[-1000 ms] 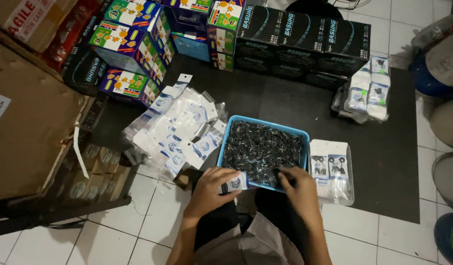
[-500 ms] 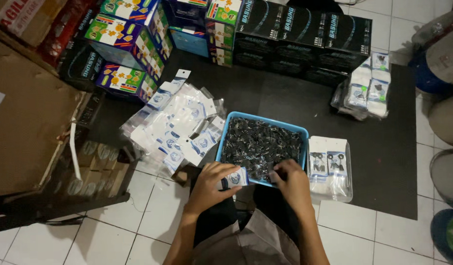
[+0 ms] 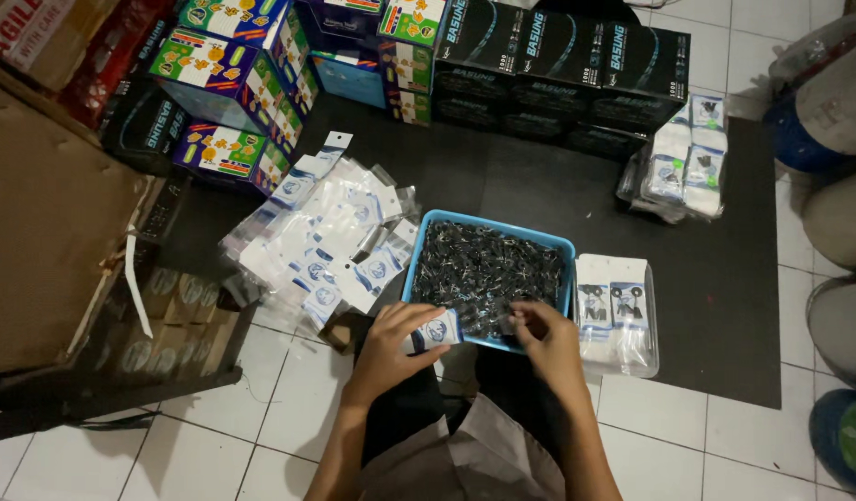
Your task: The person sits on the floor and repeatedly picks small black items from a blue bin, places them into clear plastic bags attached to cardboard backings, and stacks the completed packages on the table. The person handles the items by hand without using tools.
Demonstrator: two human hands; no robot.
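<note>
Left hand [image 3: 397,341] pinched a small clear plastic packet with blue-white header card [image 3: 433,331] at the near rim of the blue plastic tray [image 3: 418,264]. Right hand [image 3: 546,336], fingers curled, picked among small black parts [image 3: 488,269]; best steady the packet mouth open, close over the tray.

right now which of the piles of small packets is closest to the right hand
The stack of filled packets lying just right of the blue tray, beside the right hand. The loose pile and the far bundle lie farther off.
</note>
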